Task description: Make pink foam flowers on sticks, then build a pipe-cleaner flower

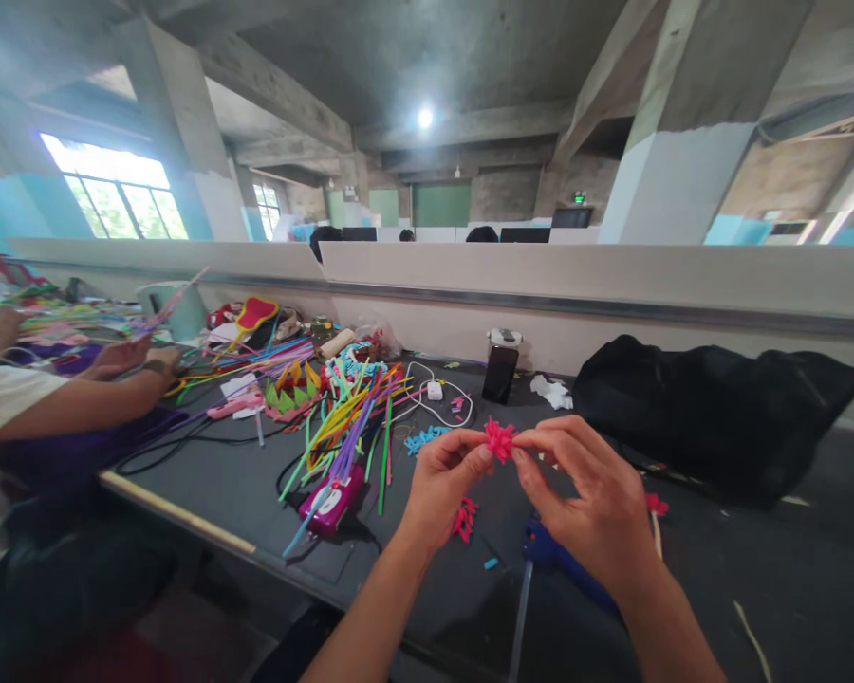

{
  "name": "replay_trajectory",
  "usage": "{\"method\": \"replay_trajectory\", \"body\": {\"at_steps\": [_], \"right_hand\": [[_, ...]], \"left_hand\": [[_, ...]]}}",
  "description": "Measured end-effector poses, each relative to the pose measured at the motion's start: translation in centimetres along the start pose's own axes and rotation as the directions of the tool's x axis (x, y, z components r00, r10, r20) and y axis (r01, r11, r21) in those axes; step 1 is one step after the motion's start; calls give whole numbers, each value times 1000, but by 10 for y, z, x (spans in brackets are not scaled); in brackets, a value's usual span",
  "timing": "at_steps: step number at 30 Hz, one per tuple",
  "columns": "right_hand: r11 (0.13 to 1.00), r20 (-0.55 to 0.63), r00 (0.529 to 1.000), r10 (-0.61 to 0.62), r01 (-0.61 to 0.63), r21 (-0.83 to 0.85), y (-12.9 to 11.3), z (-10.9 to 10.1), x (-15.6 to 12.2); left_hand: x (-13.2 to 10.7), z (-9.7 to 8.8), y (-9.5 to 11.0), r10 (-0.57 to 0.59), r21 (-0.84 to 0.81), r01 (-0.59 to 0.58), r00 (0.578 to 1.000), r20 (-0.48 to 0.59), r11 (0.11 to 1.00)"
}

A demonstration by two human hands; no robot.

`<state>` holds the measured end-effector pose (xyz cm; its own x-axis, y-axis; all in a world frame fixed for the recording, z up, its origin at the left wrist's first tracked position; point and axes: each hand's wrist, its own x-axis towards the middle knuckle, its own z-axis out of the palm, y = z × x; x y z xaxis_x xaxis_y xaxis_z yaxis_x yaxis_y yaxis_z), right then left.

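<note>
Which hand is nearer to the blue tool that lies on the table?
Right. The right hand is over the blue tool and hides part of it; the left hand is off to its left. Both pinch the red paper flower.

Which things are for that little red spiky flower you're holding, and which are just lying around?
In hand: red spiky flower, pinched by left hand and right hand; red spiky piece below it; probably the blue glue gun under the right hand.
Lying about: coloured strips, phone, white charger, crumpled tissue, black bag.
</note>
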<state>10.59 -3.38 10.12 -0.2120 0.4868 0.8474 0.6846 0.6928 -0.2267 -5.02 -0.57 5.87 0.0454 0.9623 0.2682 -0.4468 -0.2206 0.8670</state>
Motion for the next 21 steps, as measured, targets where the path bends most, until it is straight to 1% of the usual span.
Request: {"method": "replay_trajectory", "body": {"at_steps": [2,4,6,8,10,16,21], "right_hand": [[1000,38,999,-24,25,-3,2,-2,1],[999,72,996,-49,49,8,4,-4,1],[998,84,995,-58,55,34,7,-4,2],[997,86,995,-51,45,65,9,-4,2],[996,94,995,-36,28,88,10,-4,2],[991,102,994,37,-49,123,6,-3,3],[987,55,997,62,-70,146,1,2,3]], "left_hand": [[0,-1,0,-13,18,13,1000,11,1000],[1,-2,-1,-35,26,34,998,48,999],[1,-3,-2,-82,18,81,988,128,997],[1,-3,-5,-140,6,142,967,212,990],[1,-3,-7,-174,-11,183,954,244,983],[1,0,-9,-140,-53,150,978,156,987],[0,5,-7,-150,-124,163,982,111,979]]}}
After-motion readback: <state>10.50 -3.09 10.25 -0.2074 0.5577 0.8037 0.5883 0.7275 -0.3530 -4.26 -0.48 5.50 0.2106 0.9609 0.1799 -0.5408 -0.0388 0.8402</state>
